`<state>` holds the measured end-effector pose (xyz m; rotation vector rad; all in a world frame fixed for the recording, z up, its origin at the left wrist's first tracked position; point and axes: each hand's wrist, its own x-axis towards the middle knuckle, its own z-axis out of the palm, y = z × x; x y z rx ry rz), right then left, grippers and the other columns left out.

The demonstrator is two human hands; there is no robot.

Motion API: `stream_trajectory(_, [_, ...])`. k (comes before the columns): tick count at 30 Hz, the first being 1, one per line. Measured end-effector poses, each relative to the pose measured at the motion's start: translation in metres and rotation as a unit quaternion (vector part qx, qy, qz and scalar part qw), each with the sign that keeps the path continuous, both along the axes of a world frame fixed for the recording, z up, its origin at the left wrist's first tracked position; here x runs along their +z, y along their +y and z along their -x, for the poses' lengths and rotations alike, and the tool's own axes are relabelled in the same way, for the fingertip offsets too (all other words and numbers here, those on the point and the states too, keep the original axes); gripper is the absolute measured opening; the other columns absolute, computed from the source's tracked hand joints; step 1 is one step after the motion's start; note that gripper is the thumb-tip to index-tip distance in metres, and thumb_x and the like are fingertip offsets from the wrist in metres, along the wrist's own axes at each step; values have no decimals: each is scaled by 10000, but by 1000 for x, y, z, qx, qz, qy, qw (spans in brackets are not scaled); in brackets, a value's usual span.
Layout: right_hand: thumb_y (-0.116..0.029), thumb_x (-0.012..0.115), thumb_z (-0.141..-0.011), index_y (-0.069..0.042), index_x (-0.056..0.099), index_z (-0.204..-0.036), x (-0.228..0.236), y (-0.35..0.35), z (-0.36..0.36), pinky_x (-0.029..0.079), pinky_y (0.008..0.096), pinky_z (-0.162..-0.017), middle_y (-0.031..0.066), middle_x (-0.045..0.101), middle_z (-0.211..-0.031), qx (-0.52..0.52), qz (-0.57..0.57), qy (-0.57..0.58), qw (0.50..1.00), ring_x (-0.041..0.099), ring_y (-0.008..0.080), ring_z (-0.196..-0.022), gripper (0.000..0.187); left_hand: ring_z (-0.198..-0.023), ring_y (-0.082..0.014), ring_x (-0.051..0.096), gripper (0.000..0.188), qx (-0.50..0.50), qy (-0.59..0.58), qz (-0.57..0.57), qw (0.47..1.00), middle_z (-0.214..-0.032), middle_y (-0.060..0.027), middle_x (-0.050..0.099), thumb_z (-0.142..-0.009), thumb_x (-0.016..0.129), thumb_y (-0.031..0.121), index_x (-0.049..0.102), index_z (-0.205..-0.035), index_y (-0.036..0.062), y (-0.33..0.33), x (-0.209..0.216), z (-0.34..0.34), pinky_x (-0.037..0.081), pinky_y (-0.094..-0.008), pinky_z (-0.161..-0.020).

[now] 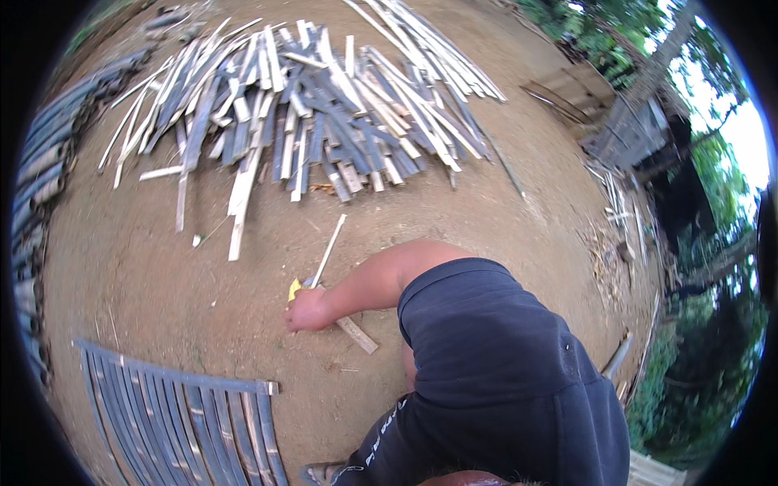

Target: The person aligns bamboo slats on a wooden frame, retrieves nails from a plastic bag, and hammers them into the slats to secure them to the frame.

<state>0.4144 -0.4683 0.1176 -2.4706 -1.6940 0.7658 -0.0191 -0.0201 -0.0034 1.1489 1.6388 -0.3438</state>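
My right arm, in a dark short sleeve, reaches across to the left, low over the bare earth. My right hand (307, 310) is closed, its fingers mostly hidden by its back. A small yellow thing (294, 289) with a grey part shows at the far side of the hand and seems to be in its grip; its kind is unclear. Just beyond the hand lies a thin pale strip (328, 251) of wood or bamboo. A short flat wooden piece (357, 335) shows under my wrist. My left hand is out of view.
A large heap of split bamboo strips (324, 121) lies ahead. Dark poles (40, 174) line the left edge. Near left is a slatted bamboo panel (178, 421). A sandalled foot (322, 473) is at the bottom. Metal sheeting (628, 134) and trees stand far right.
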Motion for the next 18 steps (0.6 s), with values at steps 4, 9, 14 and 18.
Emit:
stream_trajectory(4, [-237,604,-924,-153,693,-1158,9,-99,-38,559,481,-880,120,693,-1141,-217,107,72,968,680,343,-1073,264,-956,-271,643,476,-37,-19,10,999,-1138,-101,624,-990,621,429,525,-1341,124,-1,-14,-61,562,-460,-764])
stream_trajectory(9, [-161,588,-942,-62,638,-1290,-4,-226,-69,525,458,-979,135,637,-1320,-526,188,-135,818,621,333,-1209,365,-945,-272,644,467,-65,-27,26,997,-1135,-106,625,-992,618,422,526,-1336,120,-6,-27,-102,563,-458,-756])
stream_trajectory(14, [-125,676,-885,-70,611,-1339,33,-169,-46,490,476,-1019,137,581,-1401,-434,260,-113,855,555,313,-1304,462,-935,-274,645,458,-68,-31,24,997,-1131,-110,625,-995,615,415,528,-1330,116,-1,-32,-112,564,-456,-748])
stream_trajectory(18, [-152,682,-867,-94,683,-1239,-13,-68,-7,560,471,-912,156,691,-1216,-293,202,45,933,667,343,-1148,376,-927,-275,645,451,-54,-38,19,998,-1128,-113,625,-997,612,410,529,-1326,113,6,-31,-110,565,-454,-742])
